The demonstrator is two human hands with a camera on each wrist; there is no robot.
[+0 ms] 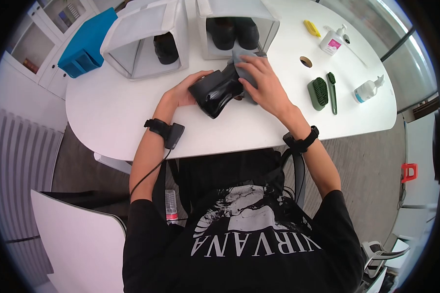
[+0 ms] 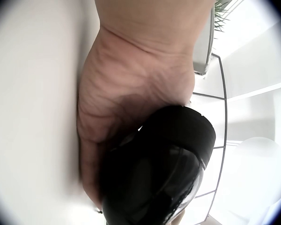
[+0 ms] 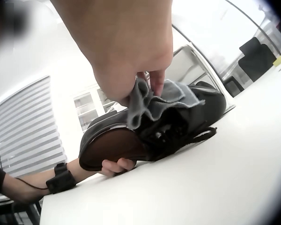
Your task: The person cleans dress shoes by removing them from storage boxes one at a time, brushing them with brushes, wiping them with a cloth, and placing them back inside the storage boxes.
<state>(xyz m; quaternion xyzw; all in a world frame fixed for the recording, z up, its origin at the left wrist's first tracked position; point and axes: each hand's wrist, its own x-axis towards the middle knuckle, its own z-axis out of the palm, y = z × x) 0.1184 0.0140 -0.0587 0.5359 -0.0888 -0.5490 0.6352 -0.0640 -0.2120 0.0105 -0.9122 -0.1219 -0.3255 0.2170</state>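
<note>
A glossy black lace-up shoe [image 1: 220,95] is held tilted on its side over the white table, its heel end toward the person. My left hand [image 1: 185,92] grips the shoe around its heel and sole; in the right wrist view, its fingertips [image 3: 117,166] show at the shoe's opening. Against the far, front part of the shoe, my right hand [image 1: 266,83] holds a grey cloth [image 3: 175,96], bunched under the fingers. The loose laces [image 3: 203,136] hang near the table. From the left wrist, the palm [image 2: 131,89] lies along the black heel [image 2: 178,131].
Behind the shoe stand two white open-fronted boxes, one [image 1: 176,29] with a dark shoe [image 1: 166,49], the other [image 1: 274,24] with a pair. To the right lie a green brush [image 1: 319,93], a slim green brush [image 1: 332,93], a spray bottle [image 1: 367,91] and a pump bottle [image 1: 333,41].
</note>
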